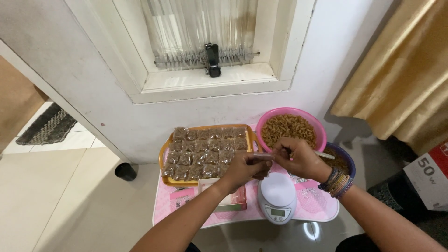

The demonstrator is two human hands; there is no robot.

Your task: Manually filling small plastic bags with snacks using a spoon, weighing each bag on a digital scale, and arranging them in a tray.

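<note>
My left hand [244, 169] and my right hand [298, 160] meet above a small pink table [163, 205]. Together they hold a small clear plastic bag [262, 156] between the fingertips. The right hand also grips a white spoon handle [324, 154] that sticks out to the right. Below the hands sits a white digital kitchen scale [277, 197]. Behind them a pink bowl [272, 116] holds brown snack pieces. An orange tray [162, 154] on the left carries rows of small filled bags.
A purple-rimmed bowl [347, 155] sits right of my right hand. A small open box [233, 201] lies by the scale. A white wall with a window is behind the table, a yellow curtain [401, 70] to the right, a cardboard box [431, 175] at far right.
</note>
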